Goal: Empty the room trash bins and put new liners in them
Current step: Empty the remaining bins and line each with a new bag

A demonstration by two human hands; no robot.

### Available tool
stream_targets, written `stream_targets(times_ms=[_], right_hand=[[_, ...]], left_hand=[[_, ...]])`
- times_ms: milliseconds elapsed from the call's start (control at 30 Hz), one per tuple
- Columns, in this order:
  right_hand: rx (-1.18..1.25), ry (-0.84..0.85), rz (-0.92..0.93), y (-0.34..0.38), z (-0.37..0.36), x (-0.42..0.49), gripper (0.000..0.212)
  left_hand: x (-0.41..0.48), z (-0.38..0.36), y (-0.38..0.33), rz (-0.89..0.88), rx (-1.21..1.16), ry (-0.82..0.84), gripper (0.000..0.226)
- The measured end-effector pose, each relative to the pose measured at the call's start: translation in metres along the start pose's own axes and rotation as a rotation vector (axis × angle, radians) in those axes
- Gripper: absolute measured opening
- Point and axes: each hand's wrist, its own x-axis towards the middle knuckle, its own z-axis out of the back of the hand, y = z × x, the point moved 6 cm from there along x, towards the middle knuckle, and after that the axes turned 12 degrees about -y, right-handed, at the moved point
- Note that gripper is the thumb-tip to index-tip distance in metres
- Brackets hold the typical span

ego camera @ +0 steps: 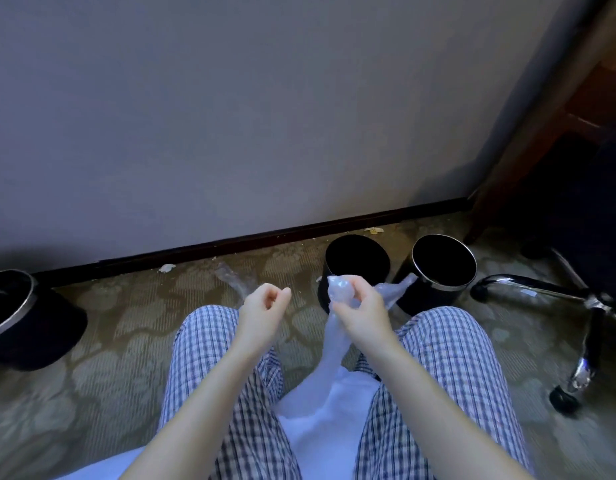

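Two round black trash bins stand on the carpet near the wall, a plain one (357, 259) and one with a silver rim (443, 263) to its right. My right hand (360, 311) grips a crumpled clear plastic liner (341, 289) in front of the plain bin; the liner trails down between my knees. My left hand (263, 311) hovers to the left of it with its fingers curled and nothing visible between them. A third black bin with a silver rim (19, 320) stands at the far left. Another clear liner (235, 282) lies on the carpet beyond my left hand.
I sit with my legs in checked trousers (448, 375). A chrome chair base with castors (583, 327) sprawls at the right, beside a dark wooden desk (556, 140). Scraps of paper (167, 268) lie along the dark baseboard (265, 237).
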Motion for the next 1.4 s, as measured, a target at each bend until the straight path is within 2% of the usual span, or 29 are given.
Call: stream_targets(times_ms=[67, 133, 233, 300, 400, 500, 600, 733, 800, 867, 967, 1067, 1167, 1400], right_hand=[[0.017, 0.085, -0.021, -0.002, -0.019, -0.006, 0.039], [0.062, 0.194, -0.078, -0.007, -0.035, -0.011, 0.052], [0.056, 0.354, -0.099, -0.017, -0.048, -0.022, 0.069], [-0.017, 0.384, -0.061, -0.020, -0.047, -0.027, 0.071], [-0.077, 0.220, 0.043, -0.015, -0.035, -0.026, 0.059], [-0.179, 0.058, 0.186, -0.009, -0.024, -0.025, 0.040], [-0.234, 0.043, 0.215, -0.010, -0.024, -0.029, 0.042], [-0.240, -0.034, 0.256, -0.009, -0.021, -0.034, 0.045], [-0.242, -0.058, 0.290, -0.007, -0.020, -0.035, 0.038], [-0.290, -0.034, 0.344, -0.008, -0.022, -0.035, 0.022], [-0.392, -0.027, 0.402, -0.011, -0.024, -0.034, 0.003], [-0.445, -0.052, 0.431, -0.008, -0.022, -0.031, 0.006], [-0.460, -0.029, 0.395, -0.010, -0.024, -0.028, 0.009], [-0.321, -0.024, 0.279, -0.010, -0.025, -0.033, 0.014]], left_hand=[[-0.015, -0.017, -0.004, 0.000, -0.095, 0.151, 0.027], [-0.028, -0.029, -0.003, 0.016, -0.147, 0.228, 0.023], [-0.034, -0.029, 0.005, 0.123, -0.258, 0.170, 0.021], [-0.031, -0.023, 0.012, 0.144, -0.221, 0.109, 0.023], [-0.030, -0.020, 0.016, 0.189, -0.194, 0.086, 0.031], [-0.034, -0.024, 0.015, 0.323, -0.307, 0.163, 0.030], [-0.040, -0.031, 0.008, 0.390, -0.417, 0.237, 0.029], [-0.045, -0.034, 0.002, 0.362, -0.461, 0.231, 0.033], [-0.044, -0.036, 0.004, 0.373, -0.484, 0.222, 0.040], [-0.045, -0.038, 0.004, 0.396, -0.529, 0.240, 0.046], [-0.047, -0.039, 0.009, 0.418, -0.520, 0.268, 0.047], [-0.050, -0.040, 0.009, 0.392, -0.511, 0.293, 0.042], [-0.049, -0.038, 0.009, 0.340, -0.485, 0.231, 0.038], [-0.041, -0.026, 0.011, 0.211, -0.235, -0.088, 0.040]])
